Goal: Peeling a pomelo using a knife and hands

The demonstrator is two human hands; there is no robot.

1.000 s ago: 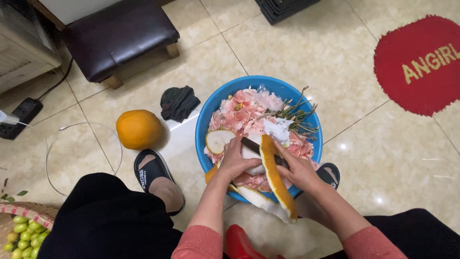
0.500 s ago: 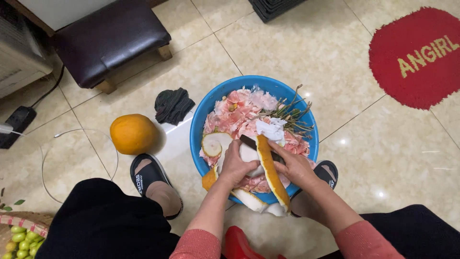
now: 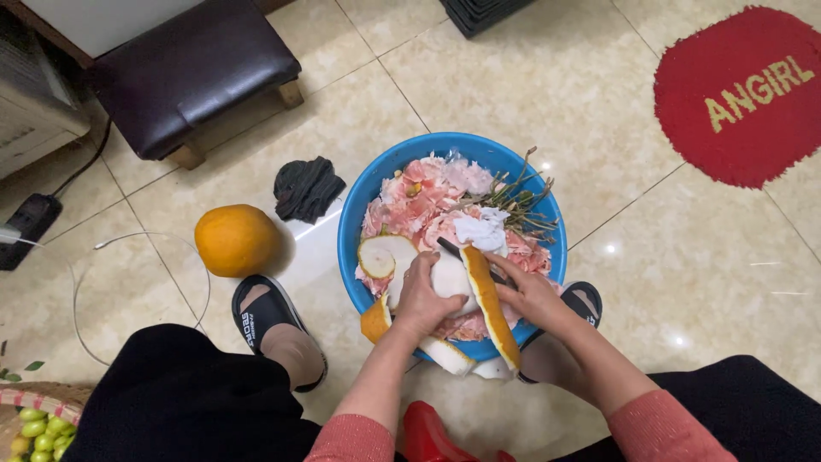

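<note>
My left hand (image 3: 425, 299) grips a large pale fruit (image 3: 451, 275) over the near rim of a blue basin (image 3: 359, 214). A long strip of orange peel (image 3: 487, 304) with white pith hangs off the fruit toward me. My right hand (image 3: 532, 295) holds a knife (image 3: 457, 252) whose dark blade lies against the top of the fruit. The basin is filled with pink and white peel scraps (image 3: 428, 201) and some green stems (image 3: 522, 201). A cut round cap of peel (image 3: 378, 255) lies at the basin's left side.
A whole orange-coloured fruit (image 3: 234, 239) sits on the tiled floor to the left, beside a crumpled black cloth (image 3: 308, 186). A dark padded stool (image 3: 192, 73) stands at the back left, a red round mat (image 3: 744, 94) at the right. A basket of small green fruits (image 3: 38, 423) is at the bottom left.
The camera has drifted a little; the hands stay on the fruit, with the knife working slightly further along and the peel strip hanging longer.
</note>
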